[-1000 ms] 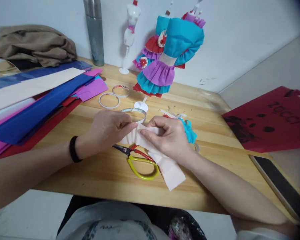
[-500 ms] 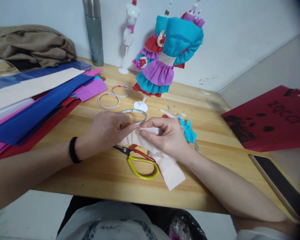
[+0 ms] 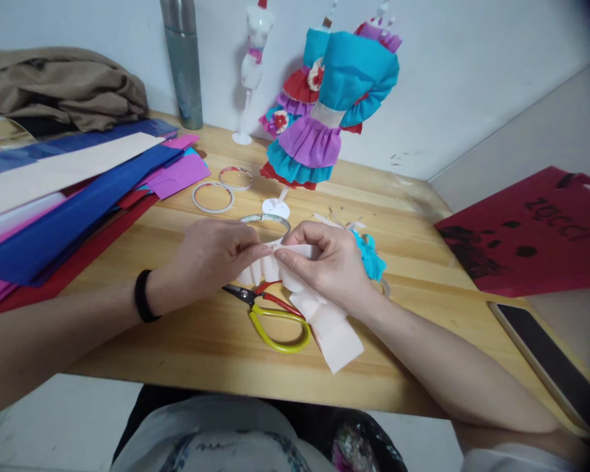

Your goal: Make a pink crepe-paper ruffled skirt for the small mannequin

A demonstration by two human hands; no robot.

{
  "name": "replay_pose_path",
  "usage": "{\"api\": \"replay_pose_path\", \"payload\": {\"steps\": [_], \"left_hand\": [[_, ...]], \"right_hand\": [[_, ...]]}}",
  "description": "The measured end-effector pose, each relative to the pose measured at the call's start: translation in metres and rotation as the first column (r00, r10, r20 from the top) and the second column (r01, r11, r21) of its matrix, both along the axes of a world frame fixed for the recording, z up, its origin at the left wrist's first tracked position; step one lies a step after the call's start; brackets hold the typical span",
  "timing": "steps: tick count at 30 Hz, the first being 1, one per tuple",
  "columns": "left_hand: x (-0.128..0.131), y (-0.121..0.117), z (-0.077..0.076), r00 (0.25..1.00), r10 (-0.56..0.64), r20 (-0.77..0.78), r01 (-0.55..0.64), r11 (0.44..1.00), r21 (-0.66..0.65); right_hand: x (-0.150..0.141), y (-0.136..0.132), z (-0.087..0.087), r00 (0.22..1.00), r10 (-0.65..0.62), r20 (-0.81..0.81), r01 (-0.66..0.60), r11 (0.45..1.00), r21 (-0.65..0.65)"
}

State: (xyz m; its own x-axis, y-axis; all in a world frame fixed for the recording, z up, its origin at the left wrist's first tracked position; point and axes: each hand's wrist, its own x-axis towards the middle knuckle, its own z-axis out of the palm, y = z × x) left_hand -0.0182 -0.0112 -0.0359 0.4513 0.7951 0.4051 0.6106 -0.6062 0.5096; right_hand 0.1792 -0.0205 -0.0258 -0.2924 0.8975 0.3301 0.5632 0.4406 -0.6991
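Observation:
Between my two hands is a pale pink crepe paper strip (image 3: 335, 337), gathered into small folds along its upper edge. My left hand (image 3: 214, 255) pinches the pleated end, thumb against fingers. Close beside it, my right hand (image 3: 327, 259) grips the same strip with thumb and forefinger, and the loose tail hangs down onto the table. Just below lies a pair of scissors (image 3: 280, 328) with yellow and red handles, partly under the strip. A roll of tape (image 3: 282, 223) sits right behind my fingertips, partly hidden by them.
Two more tape rolls (image 3: 213, 198) lie farther back. Behind stand a dress form in a ruffled paper dress (image 3: 309, 141), a bare white form (image 3: 250, 69) and a bottle (image 3: 184, 72). Folded coloured papers (image 3: 78, 223) spread left; blue scraps (image 3: 370, 255), a phone (image 3: 541, 360) and a red bag (image 3: 526, 236) are right.
My right fingers have shifted slightly at the strip's upper edge, and the folds between my hands show more clearly. The scissors have stayed in place.

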Motion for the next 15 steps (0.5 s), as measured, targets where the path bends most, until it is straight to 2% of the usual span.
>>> {"api": "replay_pose_path", "payload": {"steps": [7,15], "left_hand": [[0.0001,-0.0013,-0.0005,1.000,-0.026,-0.001,0.026,0.999,0.030],[0.0013,-0.0017,-0.0026,1.000,-0.012,-0.003,0.012,1.000,0.021]], "right_hand": [[-0.0022,0.0015,-0.0013,1.000,-0.028,0.011,0.028,1.000,0.001],[-0.0066,-0.0007,-0.0087,0.993,-0.091,-0.076,0.087,0.994,-0.062]]}}
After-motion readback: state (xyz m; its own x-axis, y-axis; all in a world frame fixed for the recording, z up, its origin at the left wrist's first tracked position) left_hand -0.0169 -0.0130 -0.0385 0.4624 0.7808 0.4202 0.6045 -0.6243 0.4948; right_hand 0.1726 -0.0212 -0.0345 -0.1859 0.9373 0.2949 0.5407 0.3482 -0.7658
